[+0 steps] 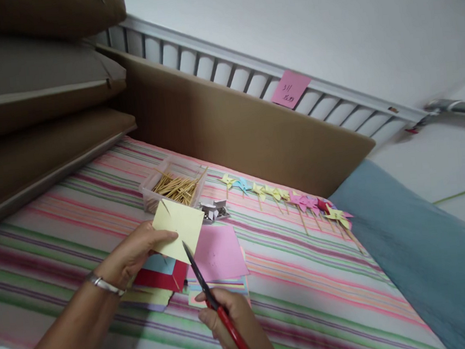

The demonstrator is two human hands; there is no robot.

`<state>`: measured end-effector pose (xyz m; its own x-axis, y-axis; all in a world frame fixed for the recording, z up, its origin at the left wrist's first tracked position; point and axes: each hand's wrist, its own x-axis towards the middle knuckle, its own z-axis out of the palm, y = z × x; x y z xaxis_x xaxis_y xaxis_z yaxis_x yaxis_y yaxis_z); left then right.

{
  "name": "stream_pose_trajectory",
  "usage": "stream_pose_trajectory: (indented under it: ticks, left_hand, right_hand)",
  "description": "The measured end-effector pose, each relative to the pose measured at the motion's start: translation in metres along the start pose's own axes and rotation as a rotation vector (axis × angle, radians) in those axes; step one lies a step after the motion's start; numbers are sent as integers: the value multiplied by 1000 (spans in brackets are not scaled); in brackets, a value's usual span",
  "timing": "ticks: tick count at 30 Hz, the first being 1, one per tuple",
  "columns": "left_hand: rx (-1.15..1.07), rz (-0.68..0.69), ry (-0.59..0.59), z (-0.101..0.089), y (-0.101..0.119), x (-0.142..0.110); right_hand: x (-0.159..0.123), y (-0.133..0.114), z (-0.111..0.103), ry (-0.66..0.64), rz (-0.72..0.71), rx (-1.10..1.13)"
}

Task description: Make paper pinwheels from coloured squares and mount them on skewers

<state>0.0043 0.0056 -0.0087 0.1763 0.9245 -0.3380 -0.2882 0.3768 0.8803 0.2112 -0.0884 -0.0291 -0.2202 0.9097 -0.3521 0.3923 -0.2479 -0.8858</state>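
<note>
My left hand (140,243) pinches a square of pale yellow paper (182,223) by its left edge, thumb on top. A dark slit runs in from the paper's upper left corner. My right hand (233,317) grips red-handled scissors (204,284). Their dark blades meet the lower right part of the yellow paper. Below it lie pink paper (219,252) atop other coloured sheets, and red paper (160,279) with a blue piece on it, partly hidden by my left hand.
A clear plastic box (148,196) holds thin wooden sticks. Beside it is a small open box (214,211) of metal bits. Several paper pinwheels (301,201) on sticks line the back of the striped cloth (308,277). Brown cushions (48,143) are stacked at left; a board (231,125) stands behind.
</note>
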Motion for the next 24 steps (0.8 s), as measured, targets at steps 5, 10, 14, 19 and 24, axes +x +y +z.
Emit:
stream_pose_trajectory:
  ticks: [5, 10, 14, 19, 24]
  left_hand:
    - [36, 38, -64, 0, -1, 0]
    - [13, 47, -87, 0, -1, 0]
    - [14, 40, -102, -2, -2, 2]
    - [29, 43, -86, -2, -3, 1]
    - [31, 38, -82, 0, -1, -1]
  right_hand:
    - [2, 5, 2, 16, -1, 6]
    - [4, 11, 4, 2, 19, 21]
    - [5, 10, 4, -4, 30, 31]
    - [5, 8, 4, 14, -10, 23]
    - [5, 6, 4, 17, -2, 20]
